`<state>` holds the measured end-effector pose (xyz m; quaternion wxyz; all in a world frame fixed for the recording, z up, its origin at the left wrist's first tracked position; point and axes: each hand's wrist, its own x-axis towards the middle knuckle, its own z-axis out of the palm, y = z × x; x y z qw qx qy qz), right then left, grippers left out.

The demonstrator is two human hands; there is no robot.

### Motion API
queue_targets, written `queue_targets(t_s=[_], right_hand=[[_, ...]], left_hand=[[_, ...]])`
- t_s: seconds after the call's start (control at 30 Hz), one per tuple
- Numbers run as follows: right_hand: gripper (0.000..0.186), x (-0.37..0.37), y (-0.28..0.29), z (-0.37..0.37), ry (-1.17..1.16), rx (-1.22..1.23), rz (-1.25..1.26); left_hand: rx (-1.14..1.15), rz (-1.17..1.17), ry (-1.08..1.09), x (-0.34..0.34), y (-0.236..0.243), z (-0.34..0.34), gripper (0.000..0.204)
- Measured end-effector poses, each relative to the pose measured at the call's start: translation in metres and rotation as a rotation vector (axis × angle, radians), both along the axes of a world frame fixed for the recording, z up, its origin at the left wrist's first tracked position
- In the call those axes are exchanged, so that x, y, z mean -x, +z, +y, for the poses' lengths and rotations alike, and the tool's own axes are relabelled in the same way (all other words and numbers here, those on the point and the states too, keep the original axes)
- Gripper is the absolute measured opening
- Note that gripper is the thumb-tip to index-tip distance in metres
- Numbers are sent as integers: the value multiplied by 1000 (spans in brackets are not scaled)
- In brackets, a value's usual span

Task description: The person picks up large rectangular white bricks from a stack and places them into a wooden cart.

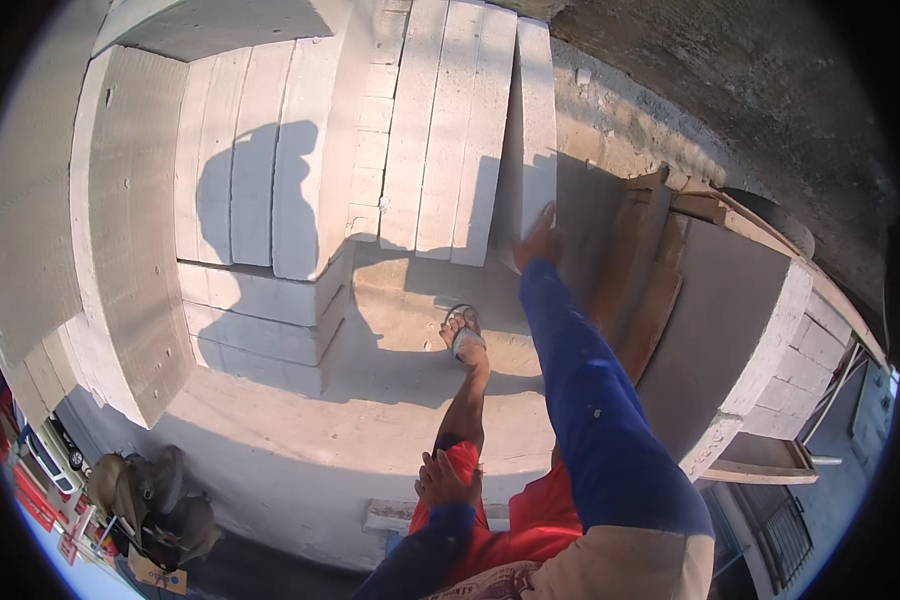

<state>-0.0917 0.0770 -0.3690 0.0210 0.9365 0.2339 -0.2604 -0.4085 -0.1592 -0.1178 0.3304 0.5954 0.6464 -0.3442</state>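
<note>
My right hand (541, 238) is at the near end of a white lightweight concrete block (537, 110), its fingers around the block's edge. That block stands on its narrow side at the right end of a row of similar blocks (440, 130). A dark wedge-shaped gap parts it from the row, and it leans a little. My left hand (448, 482) lies on my bent knee over red shorts (530, 520), fingers spread and nothing in them. My sandalled foot (463, 330) is planted on the pale ground just short of the row.
Taller stacks of white blocks (135, 230) rise at the left, casting shadows with mine. Brown boards (645, 290) and another block stack (760, 330) stand close to my right arm. A rough wall (730, 70) runs behind. Bags (160, 500) lie at lower left.
</note>
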Motion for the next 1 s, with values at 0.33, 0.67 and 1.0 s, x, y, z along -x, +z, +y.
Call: queue_targets(t_s=[0.33, 0.67, 1.0], right_hand=[[96, -39, 243, 99, -40, 138, 224], [71, -19, 518, 107, 870, 637, 477], [100, 6, 768, -40, 1072, 592, 398]], left_hand=[[181, -4, 205, 24, 14, -11, 84], [-156, -615, 497, 25, 41, 74, 86], [-542, -922, -558, -33, 243, 276, 117]])
